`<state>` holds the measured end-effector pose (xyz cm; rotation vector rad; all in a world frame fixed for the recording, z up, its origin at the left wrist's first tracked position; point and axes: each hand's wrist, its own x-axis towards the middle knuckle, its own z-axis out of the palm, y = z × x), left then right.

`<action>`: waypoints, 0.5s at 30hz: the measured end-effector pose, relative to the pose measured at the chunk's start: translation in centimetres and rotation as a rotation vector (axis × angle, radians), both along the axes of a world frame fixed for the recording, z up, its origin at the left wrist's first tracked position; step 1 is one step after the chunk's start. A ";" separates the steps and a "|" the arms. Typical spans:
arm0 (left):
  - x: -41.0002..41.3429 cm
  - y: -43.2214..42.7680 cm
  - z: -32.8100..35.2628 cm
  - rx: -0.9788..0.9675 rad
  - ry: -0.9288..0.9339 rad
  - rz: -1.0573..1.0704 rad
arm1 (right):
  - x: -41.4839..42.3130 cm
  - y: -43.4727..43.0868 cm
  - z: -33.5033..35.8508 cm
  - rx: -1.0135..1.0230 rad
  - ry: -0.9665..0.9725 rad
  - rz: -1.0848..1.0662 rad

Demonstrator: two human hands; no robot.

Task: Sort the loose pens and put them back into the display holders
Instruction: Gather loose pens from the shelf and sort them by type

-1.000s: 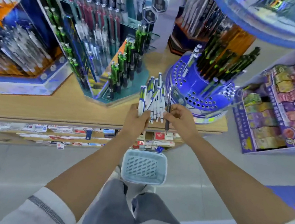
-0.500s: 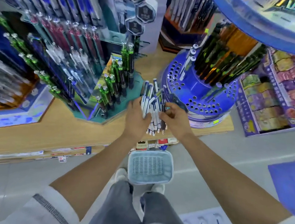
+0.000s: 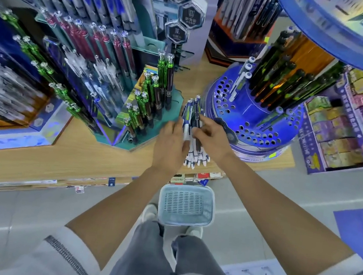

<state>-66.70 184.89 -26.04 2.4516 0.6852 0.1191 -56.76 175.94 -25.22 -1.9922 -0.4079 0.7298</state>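
Fingers (image 3: 175, 126) of the left hand (image 3: 170, 146) are curled round a bundle of pens (image 3: 192, 115), gripping it about the middle. The right hand (image 3: 213, 139) comes in from the other side, its fingertips (image 3: 200, 127) bent onto the front of the same bundle, where a dark pen lies among the white-and-blue ones (whether it pinches that one pen alone, I cannot tell from where I stand). The bundle stands nearly upright, clicker ends up and tips fanned out below the palms, above the front edge of the wooden shelf (image 3: 59, 156).

It sits in the gap between two displays. Just to its left is the teal tiered holder (image 3: 172, 100), stocked with green-topped pens (image 3: 157, 84) in stepped rows. Just to its right is the round blue holder (image 3: 246, 124), its tiers full of holes. Black pens (image 3: 281, 81) lean in a cluster at its top, and a few white-and-blue pens (image 3: 239, 82) stand in holes on its near side.

Down on the grey floor, close against the shelf front, is a pale blue slotted basket (image 3: 187, 206), with white shoes (image 3: 150, 211) showing at either side of it and grey trousers (image 3: 149, 259) below. Off to the right stands a rack of coloured boxes (image 3: 349, 126).
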 end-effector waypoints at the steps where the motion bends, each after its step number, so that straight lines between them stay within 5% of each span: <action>1: -0.1 -0.2 0.0 0.027 0.002 -0.004 | 0.0 -0.3 -0.1 0.000 -0.018 -0.020; 11: -0.5 -0.6 -0.4 -0.066 -0.072 0.109 | -2.4 -2.4 -1.3 -0.129 -0.328 -0.020; 15: -0.9 0.1 -0.3 0.053 0.059 0.075 | -2.6 -2.0 -1.1 -0.127 -0.311 -0.048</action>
